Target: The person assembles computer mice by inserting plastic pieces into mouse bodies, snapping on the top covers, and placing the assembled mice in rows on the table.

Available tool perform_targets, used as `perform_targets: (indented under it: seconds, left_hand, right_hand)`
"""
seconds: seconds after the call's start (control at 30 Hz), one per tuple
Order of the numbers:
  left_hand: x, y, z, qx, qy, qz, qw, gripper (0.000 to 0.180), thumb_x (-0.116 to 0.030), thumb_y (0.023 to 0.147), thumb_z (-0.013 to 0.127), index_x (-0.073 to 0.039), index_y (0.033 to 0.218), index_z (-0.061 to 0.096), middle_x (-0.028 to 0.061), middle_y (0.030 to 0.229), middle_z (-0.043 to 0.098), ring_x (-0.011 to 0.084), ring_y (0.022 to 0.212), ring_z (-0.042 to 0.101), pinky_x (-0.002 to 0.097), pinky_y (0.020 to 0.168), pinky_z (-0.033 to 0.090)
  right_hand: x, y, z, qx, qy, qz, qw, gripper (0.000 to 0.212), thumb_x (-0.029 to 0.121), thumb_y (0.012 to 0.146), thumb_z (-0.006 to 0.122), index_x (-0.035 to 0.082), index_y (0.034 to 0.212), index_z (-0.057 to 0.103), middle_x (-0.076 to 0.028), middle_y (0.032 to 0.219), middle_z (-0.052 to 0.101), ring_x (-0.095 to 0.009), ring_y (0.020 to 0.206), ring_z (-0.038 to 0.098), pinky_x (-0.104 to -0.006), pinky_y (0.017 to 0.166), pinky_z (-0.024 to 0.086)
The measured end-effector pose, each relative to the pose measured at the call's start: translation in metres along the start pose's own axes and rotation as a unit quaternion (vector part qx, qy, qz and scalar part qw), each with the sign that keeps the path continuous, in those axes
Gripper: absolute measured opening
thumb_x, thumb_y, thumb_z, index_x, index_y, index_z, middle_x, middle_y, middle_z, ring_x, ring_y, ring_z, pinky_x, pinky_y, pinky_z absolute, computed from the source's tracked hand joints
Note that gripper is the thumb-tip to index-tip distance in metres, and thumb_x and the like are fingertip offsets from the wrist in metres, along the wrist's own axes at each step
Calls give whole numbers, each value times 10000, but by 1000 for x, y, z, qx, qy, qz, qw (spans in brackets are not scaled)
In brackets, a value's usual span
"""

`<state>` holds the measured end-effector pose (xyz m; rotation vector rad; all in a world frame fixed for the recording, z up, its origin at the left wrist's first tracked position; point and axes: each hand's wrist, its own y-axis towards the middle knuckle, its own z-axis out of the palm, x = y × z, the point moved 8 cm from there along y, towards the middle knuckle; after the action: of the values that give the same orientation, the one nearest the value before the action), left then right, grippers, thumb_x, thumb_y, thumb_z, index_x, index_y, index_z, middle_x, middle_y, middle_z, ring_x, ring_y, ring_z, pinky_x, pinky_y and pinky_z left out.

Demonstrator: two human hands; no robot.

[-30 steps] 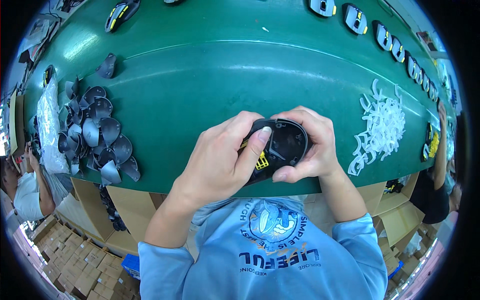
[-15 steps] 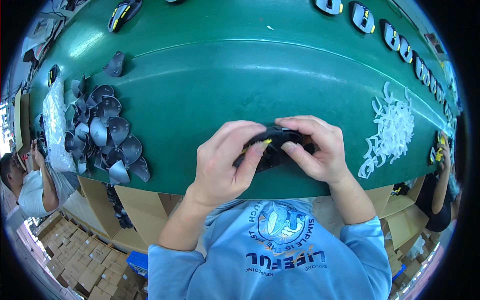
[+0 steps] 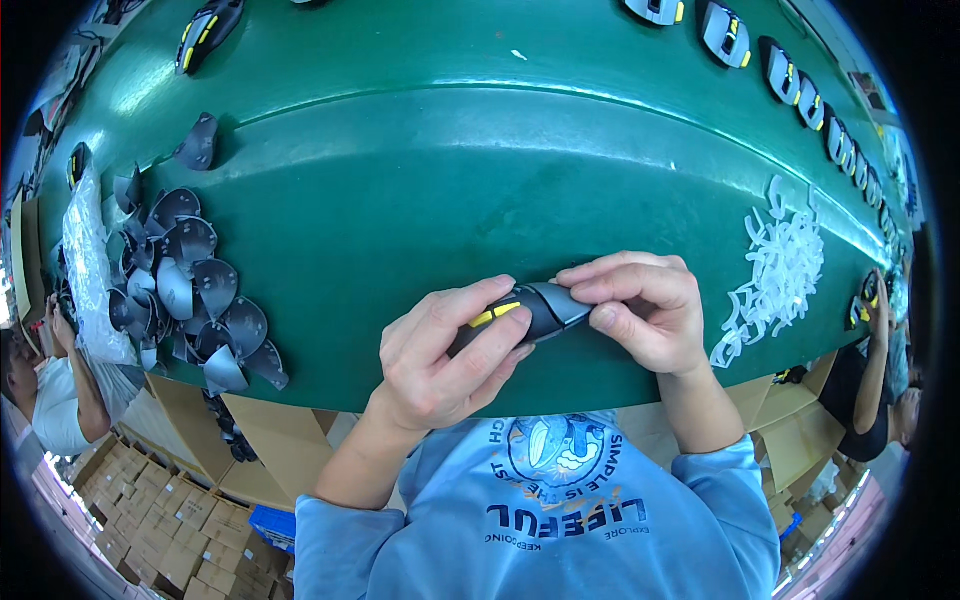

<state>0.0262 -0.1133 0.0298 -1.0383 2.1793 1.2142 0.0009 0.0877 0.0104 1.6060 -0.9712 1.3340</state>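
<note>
A black and dark grey computer mouse (image 3: 543,312) with yellow side buttons is held between my two hands, just above the near edge of the table. My left hand (image 3: 450,345) grips its left end, fingers on both sides of the yellow buttons. At the other end, the thumb and fingers of my right hand (image 3: 650,312) close on the smooth grey cover. To my left lies a heap of curved dark grey shell covers (image 3: 205,285). Over on the right is a pile of translucent white curved strips (image 3: 775,270).
A row of mice (image 3: 782,72) runs along the far right edge; another mouse (image 3: 208,35) lies far left. A clear plastic bag (image 3: 90,265) sits beyond the covers. Co-workers occupy both sides. Cardboard boxes (image 3: 150,510) stand below the table.
The mouse has been turned in my hands, so its yellow buttons and grey cover now show where a dark side faced me. My right fingers have shifted to its right end.
</note>
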Motion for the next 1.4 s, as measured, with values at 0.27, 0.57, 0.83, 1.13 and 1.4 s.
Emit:
perform_targets:
  seconds: [0.27,0.57,0.83,1.13,1.4]
  left_hand:
    - [4,-4,-1,8,-10,1,1000,196,-165,1004,758,-26,1134,709,224,1130,750,271,741,717,342,587,566]
    - [-2,-5,4,43,28,2,999,183,-175,1014,751,-27,1109,700,208,1114,749,282,780,735,354,625,596]
    - [-5,-2,6,61,1,4,998,191,-171,1000,760,-13,1094,708,207,1079,760,297,802,748,369,658,606]
    - [26,6,5,69,-128,-268,953,108,-58,986,744,20,1061,747,152,991,765,244,820,742,335,721,585]
    - [23,5,6,53,-136,-304,941,211,-168,1065,717,36,1114,733,82,950,738,112,846,661,270,774,542]
  right_hand:
    - [1,-7,10,50,-38,14,998,306,-7,839,847,5,1144,819,-187,1195,802,-316,1019,808,-380,866,666]
    - [14,0,19,36,-145,-53,987,345,13,845,836,42,1189,810,-142,1141,804,-285,976,800,-356,807,667]
    - [12,0,17,29,-130,-59,989,253,48,864,825,38,1116,808,-122,1070,795,-274,909,782,-370,767,650]
    - [-3,3,11,43,-55,20,997,310,52,973,710,-26,1266,770,-158,977,775,-266,843,749,-355,740,579]
    - [-16,-1,12,18,120,53,991,354,135,1067,682,-28,1380,704,-99,1085,776,-138,919,717,-300,770,584]
